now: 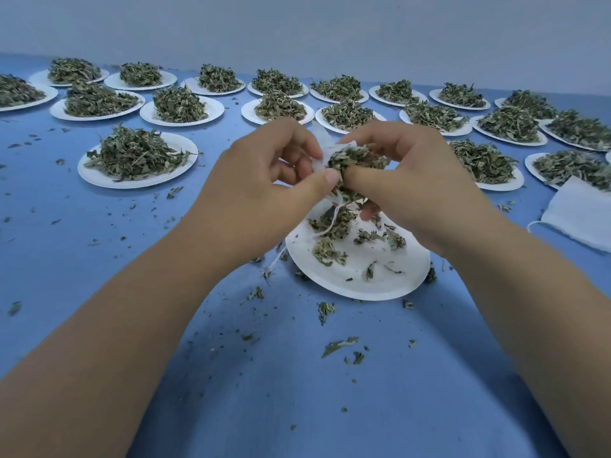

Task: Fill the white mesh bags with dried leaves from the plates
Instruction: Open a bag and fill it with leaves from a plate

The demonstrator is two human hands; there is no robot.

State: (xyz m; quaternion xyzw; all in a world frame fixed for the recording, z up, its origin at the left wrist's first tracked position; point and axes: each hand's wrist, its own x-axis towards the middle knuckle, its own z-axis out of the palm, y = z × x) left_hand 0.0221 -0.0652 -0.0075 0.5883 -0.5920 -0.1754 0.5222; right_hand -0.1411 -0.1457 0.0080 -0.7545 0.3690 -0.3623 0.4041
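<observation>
My left hand (264,180) pinches the rim of a white mesh bag (325,143) above the near white plate (390,282). The bag is mostly hidden between my hands, and its drawstring (330,223) hangs down toward the plate. My right hand (406,176) grips a clump of dried leaves (357,158) right at the bag's mouth. A few loose leaves (330,252) lie scattered on the near plate.
Several white plates heaped with dried leaves (135,153) stand in rows across the blue table (99,233), back to the wall. Another white mesh bag (582,216) lies flat at the right edge. Leaf crumbs litter the table around the near plate.
</observation>
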